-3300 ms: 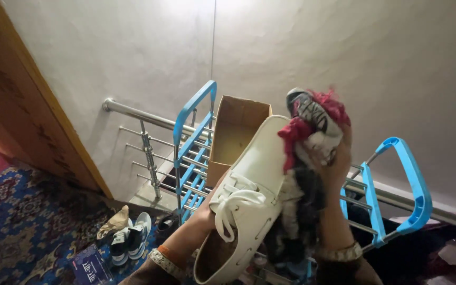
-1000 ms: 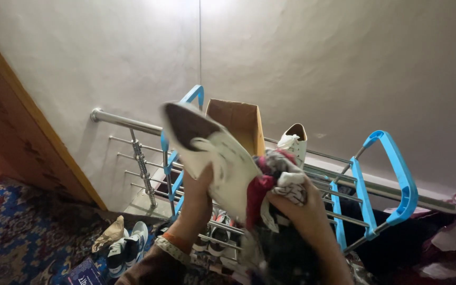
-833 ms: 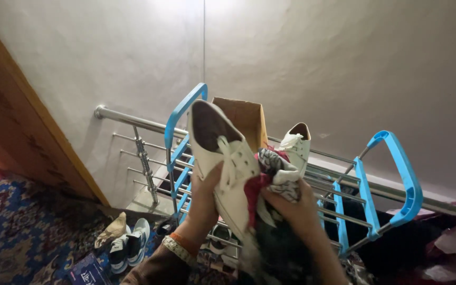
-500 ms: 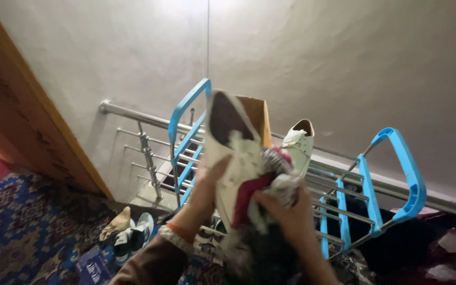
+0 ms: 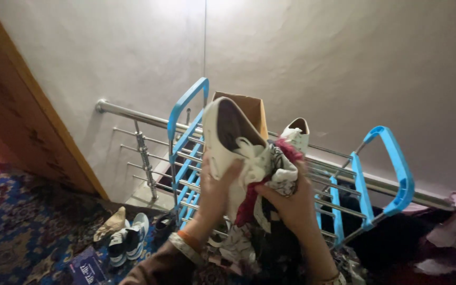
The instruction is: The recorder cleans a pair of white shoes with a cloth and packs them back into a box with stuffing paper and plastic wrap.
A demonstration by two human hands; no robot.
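Your left hand (image 5: 215,187) is wrapped around the side of a white lace-up shoe (image 5: 233,145), holding it up with the heel opening tipped toward the wall. Your right hand (image 5: 291,203) is closed on a bunched patterned cloth (image 5: 275,169) of red, white and black, pressed against the shoe's laced upper, so the two hands sit close together with the shoe and cloth between them. The loose end of the cloth hangs down past your wrists.

Just behind the shoe stands an open cardboard box (image 5: 246,108) on the top tier of a shoe rack (image 5: 397,163) with blue plastic end frames and metal rods. A second white shoe (image 5: 295,134) rests on that tier right beside the box, close to your raised shoe. To the right of it the top rods run bare as far as the far blue frame.

Behind the rack a steel stair railing (image 5: 133,113) runs along the grey wall. On the left a wooden door frame (image 5: 22,105) borders a patterned carpet (image 5: 22,227), where a pair of sneakers (image 5: 127,237) and a single tan shoe (image 5: 111,222) lie near the rack's foot.
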